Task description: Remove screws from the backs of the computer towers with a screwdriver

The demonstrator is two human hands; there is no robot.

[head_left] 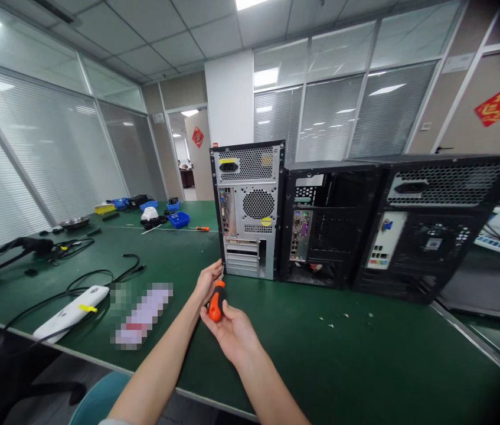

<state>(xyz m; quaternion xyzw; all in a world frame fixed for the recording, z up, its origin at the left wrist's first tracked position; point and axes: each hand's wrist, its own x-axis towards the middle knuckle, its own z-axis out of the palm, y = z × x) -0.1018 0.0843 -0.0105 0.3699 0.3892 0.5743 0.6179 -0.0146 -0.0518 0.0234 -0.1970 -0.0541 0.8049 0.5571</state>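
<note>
Screwdriver (217, 299), orange and black, thick-handled.

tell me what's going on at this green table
A person's right hand holds an orange and black screwdriver, pointed at the lower left edge of a silver-backed computer case. The left hand is up by the screwdriver's tip. Two more cases stand alongside, and a few tiny bits lie on the table.
</note>
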